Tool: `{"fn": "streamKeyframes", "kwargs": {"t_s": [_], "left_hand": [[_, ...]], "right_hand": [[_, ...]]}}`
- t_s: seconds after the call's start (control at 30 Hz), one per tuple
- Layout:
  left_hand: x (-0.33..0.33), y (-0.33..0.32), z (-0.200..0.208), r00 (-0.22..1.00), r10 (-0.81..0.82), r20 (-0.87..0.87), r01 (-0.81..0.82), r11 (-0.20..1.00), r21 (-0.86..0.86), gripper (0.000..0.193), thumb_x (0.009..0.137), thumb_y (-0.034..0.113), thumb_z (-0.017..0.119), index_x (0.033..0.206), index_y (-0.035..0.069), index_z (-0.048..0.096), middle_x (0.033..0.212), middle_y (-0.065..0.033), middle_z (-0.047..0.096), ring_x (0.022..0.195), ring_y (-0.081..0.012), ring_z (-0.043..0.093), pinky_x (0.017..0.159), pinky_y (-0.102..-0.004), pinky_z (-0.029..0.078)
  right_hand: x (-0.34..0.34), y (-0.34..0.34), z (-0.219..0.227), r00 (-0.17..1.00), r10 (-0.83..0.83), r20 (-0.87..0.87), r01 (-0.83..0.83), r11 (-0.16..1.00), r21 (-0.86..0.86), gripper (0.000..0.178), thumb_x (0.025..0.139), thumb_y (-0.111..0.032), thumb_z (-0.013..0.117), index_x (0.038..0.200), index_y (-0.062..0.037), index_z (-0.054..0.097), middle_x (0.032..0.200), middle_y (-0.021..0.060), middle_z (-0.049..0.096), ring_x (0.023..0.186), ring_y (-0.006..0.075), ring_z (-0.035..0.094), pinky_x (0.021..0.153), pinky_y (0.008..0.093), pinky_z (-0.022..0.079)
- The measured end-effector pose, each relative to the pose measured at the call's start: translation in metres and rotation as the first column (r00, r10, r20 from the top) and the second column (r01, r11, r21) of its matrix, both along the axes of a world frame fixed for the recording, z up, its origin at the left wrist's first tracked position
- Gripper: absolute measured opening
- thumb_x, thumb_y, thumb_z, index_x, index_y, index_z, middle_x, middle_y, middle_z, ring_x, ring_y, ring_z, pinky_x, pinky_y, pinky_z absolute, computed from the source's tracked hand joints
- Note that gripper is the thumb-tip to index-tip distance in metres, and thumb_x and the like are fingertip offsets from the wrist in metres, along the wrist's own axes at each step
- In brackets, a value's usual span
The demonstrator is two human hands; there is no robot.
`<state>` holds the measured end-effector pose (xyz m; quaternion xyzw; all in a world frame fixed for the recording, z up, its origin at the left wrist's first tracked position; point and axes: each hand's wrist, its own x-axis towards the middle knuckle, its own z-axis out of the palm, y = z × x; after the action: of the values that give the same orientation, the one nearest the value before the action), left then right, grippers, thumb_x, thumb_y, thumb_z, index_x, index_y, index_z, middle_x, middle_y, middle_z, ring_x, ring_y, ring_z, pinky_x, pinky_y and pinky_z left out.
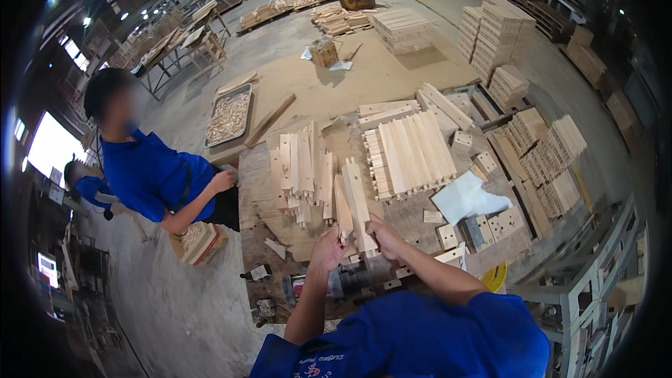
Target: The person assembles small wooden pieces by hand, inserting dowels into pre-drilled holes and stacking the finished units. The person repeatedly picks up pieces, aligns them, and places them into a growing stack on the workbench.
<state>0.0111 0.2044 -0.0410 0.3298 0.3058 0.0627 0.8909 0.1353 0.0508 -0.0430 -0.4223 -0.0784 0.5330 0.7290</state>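
Near the front edge of the workbench [262,168], my right hand [386,236] is closed round the near end of a pale wooden bar [357,199] with small holes in its face. My left hand [329,248] is closed at the near end of a narrower wooden slat [343,199] just left of that bar. Both pieces point away from me, side by side. A loose pile of wooden slats [299,164] with tenoned ends lies left of them. To their right is a neat stack of slats [409,154].
A co-worker in blue [157,175] stands at the bench's left side. A tray of small wooden pieces [229,115] lies beyond. White foam sheet [467,197] and drilled blocks [504,222] lie right. A metal clamp [343,283] sits at the front edge; stacked wood [542,147] stands far right.
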Motion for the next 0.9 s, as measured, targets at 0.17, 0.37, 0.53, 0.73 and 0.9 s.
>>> {"fn": "streamKeyframes", "kwargs": {"t_s": [0.17,0.37,0.53,0.73,0.9], "left_hand": [[-0.031,0.008,-0.018,0.953,-0.295,-0.069,0.3,0.952,0.065,0.027,0.105,0.021,0.062,0.126,0.005,0.063,0.106,-0.0097,0.072,0.086,-0.0208,0.07,0.074,-0.036,0.057],[0.026,0.006,0.002,0.943,-0.248,-0.224,0.286,0.946,0.156,0.039,0.105,0.029,0.058,0.13,-0.001,0.06,0.111,-0.0164,0.073,0.095,-0.0272,0.075,0.081,-0.042,0.062],[0.044,-0.009,-0.008,0.93,0.051,-0.364,0.189,0.782,0.594,0.04,0.105,0.033,0.059,0.128,-0.001,0.061,0.105,-0.0107,0.073,0.088,-0.0207,0.073,0.077,-0.0372,0.061],[0.011,-0.048,0.005,0.999,0.028,0.035,-0.04,0.915,0.401,0.03,0.109,0.031,0.056,0.124,0.005,0.061,0.103,-0.0048,0.07,0.089,-0.0139,0.069,0.074,-0.0312,0.059],[-0.003,-0.086,0.041,0.988,0.124,0.097,-0.15,0.923,0.354,0.031,0.112,0.032,0.051,0.127,0.007,0.06,0.107,-0.0033,0.069,0.089,-0.0115,0.066,0.077,-0.0289,0.057]], "right_hand": [[-0.02,0.003,0.022,0.999,-0.01,-0.047,0.0,0.981,-0.193,0.045,0.09,-0.008,0.048,0.134,-0.0058,0.053,0.093,0.0094,0.065,0.072,0.0217,0.068,0.054,0.0378,0.059],[-0.01,-0.016,-0.023,0.994,0.11,-0.025,-0.112,0.953,-0.28,0.03,0.087,-0.009,0.052,0.115,-0.0066,0.063,0.085,0.0043,0.063,0.062,0.0162,0.063,0.043,0.0342,0.051],[-0.015,-0.01,-0.006,0.976,0.157,0.154,-0.105,0.948,-0.302,0.022,0.089,-0.01,0.051,0.107,-0.0066,0.063,0.084,0.004,0.062,0.068,0.0144,0.06,0.051,0.0323,0.047],[-0.024,-0.042,0.025,0.983,0.048,0.176,-0.033,0.996,-0.087,0.067,0.084,-0.002,0.048,0.151,-0.0092,0.052,0.104,0.0015,0.064,0.087,0.0089,0.057,0.071,0.0261,0.048],[-0.026,-0.067,0.06,0.969,0.154,0.194,-0.15,0.988,-0.032,0.078,0.087,-0.003,0.047,0.164,-0.0169,0.038,0.113,0.0012,0.064,0.09,0.0096,0.057,0.073,0.0245,0.048]]}}
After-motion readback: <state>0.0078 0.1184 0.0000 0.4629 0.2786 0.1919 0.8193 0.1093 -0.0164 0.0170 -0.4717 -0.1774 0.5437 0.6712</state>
